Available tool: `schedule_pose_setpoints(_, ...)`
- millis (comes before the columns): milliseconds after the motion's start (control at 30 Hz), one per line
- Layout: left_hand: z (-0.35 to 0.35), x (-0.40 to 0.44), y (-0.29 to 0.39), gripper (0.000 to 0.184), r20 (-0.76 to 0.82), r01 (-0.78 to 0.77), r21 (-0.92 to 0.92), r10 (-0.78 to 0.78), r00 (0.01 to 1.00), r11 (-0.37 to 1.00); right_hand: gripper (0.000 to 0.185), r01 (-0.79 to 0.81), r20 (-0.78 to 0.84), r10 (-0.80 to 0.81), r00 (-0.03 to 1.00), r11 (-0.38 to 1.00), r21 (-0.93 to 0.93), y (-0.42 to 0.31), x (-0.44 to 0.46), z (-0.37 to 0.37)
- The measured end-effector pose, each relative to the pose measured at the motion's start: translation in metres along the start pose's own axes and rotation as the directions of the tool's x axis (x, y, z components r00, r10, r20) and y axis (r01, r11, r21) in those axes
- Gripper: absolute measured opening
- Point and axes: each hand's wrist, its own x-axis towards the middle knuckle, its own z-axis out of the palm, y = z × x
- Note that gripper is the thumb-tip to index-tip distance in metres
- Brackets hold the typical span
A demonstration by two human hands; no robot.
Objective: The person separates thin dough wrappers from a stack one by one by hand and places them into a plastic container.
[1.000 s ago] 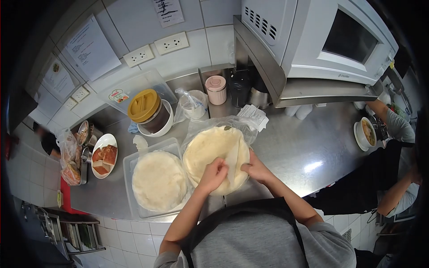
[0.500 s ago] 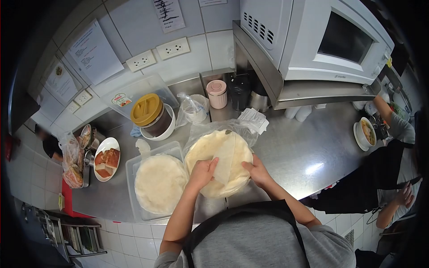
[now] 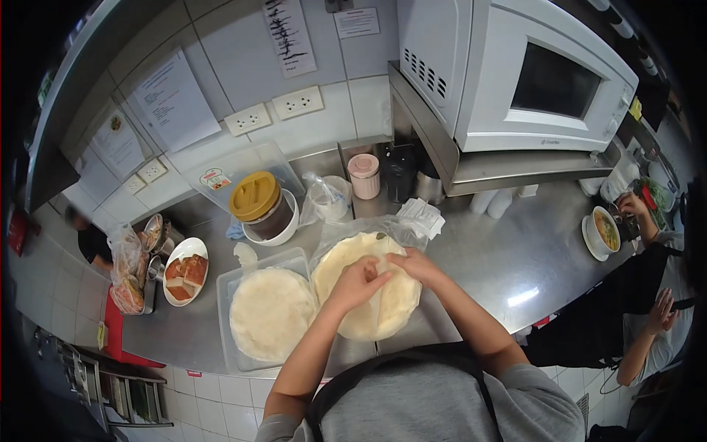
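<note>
We cannot tell whether left grip (image 3: 359,283) or right grip (image 3: 414,266) is closed; beneath both, the pale, round, thin-layered stack (image 3: 374,311) likely calls for slow, even peeling against tears.

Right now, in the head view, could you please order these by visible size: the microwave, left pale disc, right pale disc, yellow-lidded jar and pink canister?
1. Microwave
2. Left pale disc and right pale disc: unsure; the right one is partly covered and may be nearer the camera
3. Yellow-lidded jar
4. Pink canister
</note>
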Motion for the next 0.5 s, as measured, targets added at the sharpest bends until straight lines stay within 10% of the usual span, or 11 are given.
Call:
schedule_pose_setpoints(200, 0.0, 0.015, 0.02, 0.057, -0.391, -0.153, 0.148, 0.2, 0.898, 0.977, 0.032, 0.091, 0.051, -0.089, 0.995, 0.995, -0.039, -0.03, -0.039, 0.018)
schedule_pose_setpoints(300, -0.006, 0.014, 0.009, 0.051, -0.277, -0.257, 0.25, 0.323, 0.905, 0.934, 0.031, 0.118, 0.061, -0.116, 0.991, 0.992, -0.035, -0.039, -0.049, 0.022)
schedule_pose_setpoints(400, -0.012, 0.006, 0.017, 0.038, -0.135, -0.025, 0.008, 0.026, 0.991, 1.0, 0.029, 0.276, -0.001, -0.277, 0.961, 0.96, -0.048, -0.034, -0.043, 0.03)
schedule_pose_setpoints(500, -0.005, 0.002, 0.013, 0.025, -0.276, -0.174, 0.006, 0.169, 0.946, 0.985, 0.027, 0.302, 0.017, -0.31, 0.951, 0.91, -0.284, -0.045, -0.037, 0.026)
